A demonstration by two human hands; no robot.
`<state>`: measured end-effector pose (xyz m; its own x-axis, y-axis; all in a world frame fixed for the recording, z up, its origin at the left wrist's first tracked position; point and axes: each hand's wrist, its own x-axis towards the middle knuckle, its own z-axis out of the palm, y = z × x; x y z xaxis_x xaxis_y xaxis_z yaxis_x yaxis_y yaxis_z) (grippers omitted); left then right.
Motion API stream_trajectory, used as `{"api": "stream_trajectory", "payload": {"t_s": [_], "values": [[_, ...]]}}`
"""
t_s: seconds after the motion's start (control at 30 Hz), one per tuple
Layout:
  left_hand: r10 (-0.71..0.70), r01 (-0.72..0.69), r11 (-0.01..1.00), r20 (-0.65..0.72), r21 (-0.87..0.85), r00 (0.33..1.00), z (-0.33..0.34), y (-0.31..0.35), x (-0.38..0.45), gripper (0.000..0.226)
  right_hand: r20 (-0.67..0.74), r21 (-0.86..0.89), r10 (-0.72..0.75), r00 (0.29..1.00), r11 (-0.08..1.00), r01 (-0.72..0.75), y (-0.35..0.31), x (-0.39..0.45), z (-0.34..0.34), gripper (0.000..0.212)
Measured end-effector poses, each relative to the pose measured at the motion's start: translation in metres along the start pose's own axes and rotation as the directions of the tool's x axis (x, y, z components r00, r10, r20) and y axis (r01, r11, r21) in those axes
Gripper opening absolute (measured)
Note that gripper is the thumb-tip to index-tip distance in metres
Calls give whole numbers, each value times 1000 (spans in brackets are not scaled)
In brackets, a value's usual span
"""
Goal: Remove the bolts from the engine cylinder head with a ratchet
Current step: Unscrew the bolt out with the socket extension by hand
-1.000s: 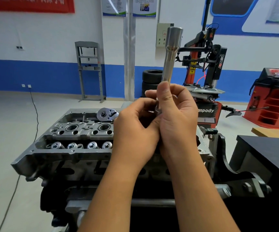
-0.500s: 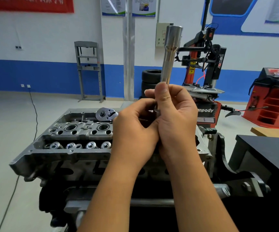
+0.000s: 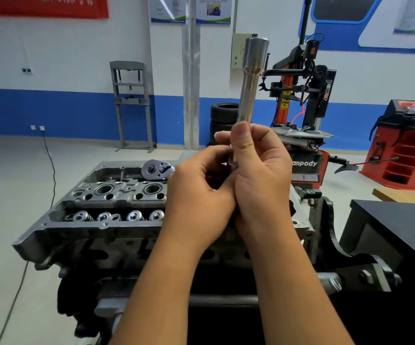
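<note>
Steel, long and bright, the socket extension (image 3: 250,80) stands nearly upright at the centre of the frame, its wider end at the top and its lower end buried in the right hand (image 3: 258,170). That hand's fingers curl round the shaft with the thumb laid flat up its near side. The left hand (image 3: 199,192) sits touching the right hand on its left, its fingers curled inward toward the base of the shaft; what they pinch there is hidden behind the knuckles. Both hands are raised above the cylinder head (image 3: 116,207), which fills the lower left and middle of the frame on its stand, its near edge a flat flange running from left to right. The ratchet head (image 3: 157,169) lies on the far edge of the cylinder head, just left of the left hand and apart from it. Valve springs (image 3: 116,216) line the near trough. Bare floor (image 3: 9,185) opens at the left of the engine, crossed by a black cable (image 3: 50,165). A dark desk (image 3: 400,220) corner stands close at the lower right. A tyre changer (image 3: 306,95) rises behind the hands, well apart.
</note>
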<state>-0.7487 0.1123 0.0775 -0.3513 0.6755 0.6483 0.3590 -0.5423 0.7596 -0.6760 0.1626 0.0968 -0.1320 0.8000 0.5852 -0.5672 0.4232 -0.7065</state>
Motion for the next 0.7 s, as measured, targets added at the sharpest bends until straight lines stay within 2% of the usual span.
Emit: {"api": "stream_trajectory", "payload": {"t_s": [0.07, 0.13, 0.33, 0.53, 0.7], "values": [[-16, 21, 998, 94, -52, 995, -4, 2, 1, 24, -3, -13, -12, 1000, 1000, 12, 1, 1, -1, 34], [-49, 59, 995, 115, -85, 992, -6, 2, 3, 23, -8, 2, 7, 1000, 1000, -7, 1, 2, -1, 35], [-32, 32, 999, -54, -4, 998, 0, -1, 0, 25, 9, 20, 27, 1000, 999, -28, -1, -1, 0, 36], [-47, 56, 996, 143, -65, 989, -7, 3, 3, 25, -2, -35, 6, 1000, 999, -6, 2, 2, 0, 41], [-24, 24, 1000, -52, 0, 998, 1, 1, 0, 23, -3, 50, 61, 998, 997, -60, -1, 1, 0, 52]]}}
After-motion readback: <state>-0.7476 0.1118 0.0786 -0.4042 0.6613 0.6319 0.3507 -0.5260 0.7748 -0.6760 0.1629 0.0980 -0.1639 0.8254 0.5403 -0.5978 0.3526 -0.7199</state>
